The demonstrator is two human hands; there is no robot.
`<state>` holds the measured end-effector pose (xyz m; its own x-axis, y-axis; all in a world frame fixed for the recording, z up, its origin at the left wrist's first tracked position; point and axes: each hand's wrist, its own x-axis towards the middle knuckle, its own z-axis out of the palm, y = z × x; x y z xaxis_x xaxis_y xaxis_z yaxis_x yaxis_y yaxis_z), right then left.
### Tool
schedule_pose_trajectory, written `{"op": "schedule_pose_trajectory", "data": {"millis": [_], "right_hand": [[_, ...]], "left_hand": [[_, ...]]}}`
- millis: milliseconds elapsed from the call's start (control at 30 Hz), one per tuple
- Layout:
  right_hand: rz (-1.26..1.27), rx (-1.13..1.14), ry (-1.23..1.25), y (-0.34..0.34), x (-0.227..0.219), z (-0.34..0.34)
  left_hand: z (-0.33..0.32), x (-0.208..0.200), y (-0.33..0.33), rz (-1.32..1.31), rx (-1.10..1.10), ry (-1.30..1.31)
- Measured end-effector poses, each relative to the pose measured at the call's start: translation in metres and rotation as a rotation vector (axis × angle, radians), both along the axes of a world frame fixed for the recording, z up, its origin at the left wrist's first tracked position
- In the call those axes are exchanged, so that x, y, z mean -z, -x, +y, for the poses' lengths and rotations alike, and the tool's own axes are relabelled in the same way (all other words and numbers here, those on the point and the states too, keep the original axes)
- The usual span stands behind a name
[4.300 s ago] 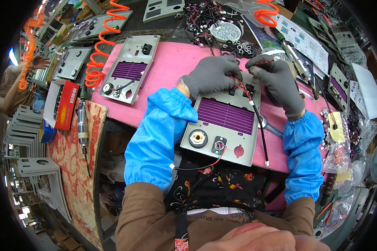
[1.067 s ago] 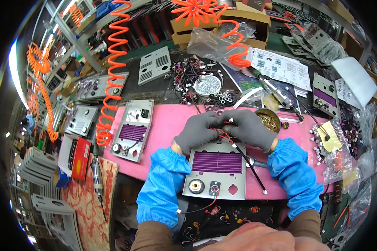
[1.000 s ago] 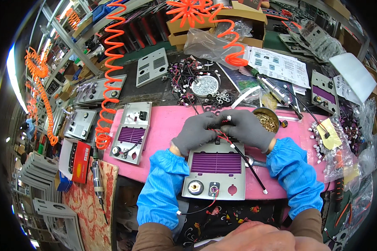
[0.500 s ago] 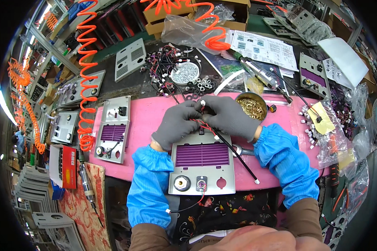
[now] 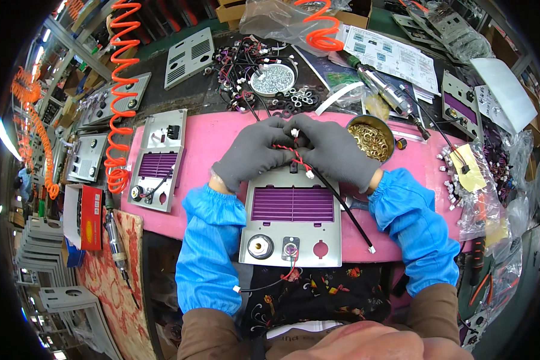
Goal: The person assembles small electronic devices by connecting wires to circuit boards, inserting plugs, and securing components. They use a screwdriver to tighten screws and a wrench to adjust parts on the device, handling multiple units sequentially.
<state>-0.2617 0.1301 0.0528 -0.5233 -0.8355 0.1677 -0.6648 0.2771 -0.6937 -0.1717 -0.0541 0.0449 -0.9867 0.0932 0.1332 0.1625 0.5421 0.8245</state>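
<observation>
My left hand [image 5: 252,151] and my right hand [image 5: 336,153], both in grey gloves, meet above the far end of a light grey metal panel [image 5: 294,233]. Their fingers pinch a wire harness of twisted red and black wires [image 5: 302,162] with small white connectors. From under my right hand, its black-sleeved lead [image 5: 344,207] slants across the panel to the near right. The panel has a purple slatted grille [image 5: 292,204], a round black-and-brass fitting [image 5: 260,246] and a small square switch-like part [image 5: 290,248] with thin wires. My gloves hide the panel's far end.
A similar panel [image 5: 152,192] lies left on the pink mat [image 5: 216,129]. Beyond are a tub of small silver parts [image 5: 273,80], loose black nuts and a harness heap [image 5: 234,66]. To the right stand a bowl of brass rings [image 5: 371,141] and a power screwdriver [image 5: 387,96]. An orange coiled hose [image 5: 125,102] hangs left.
The whole view has shifted slightly. My fingers have changed their hold on the wires, and the white connector between them has moved slightly. The panel stays in front of me.
</observation>
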Motion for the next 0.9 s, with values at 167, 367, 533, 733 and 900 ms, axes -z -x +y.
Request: {"op": "schedule_pose_trajectory", "data": {"millis": [167,367,533,733,900], "right_hand": [[-0.105,-0.019,0.110,-0.003,0.000,0.004],[-0.061,-0.045,0.140,-0.002,-0.023,0.021],[0.156,-0.191,-0.063,-0.004,-0.034,0.030],[-0.324,-0.326,-0.088,0.014,-0.032,0.033],[-0.216,0.132,0.216,0.012,-0.002,0.019]], "left_hand": [[-0.002,0.004,-0.002,0.068,0.001,0.057],[0.001,0.008,-0.006,0.080,-0.038,0.070],[0.007,0.001,-0.006,0.025,-0.052,0.062],[0.001,0.004,-0.005,0.022,-0.027,0.108],[-0.003,0.006,-0.002,0.107,0.020,0.069]]}}
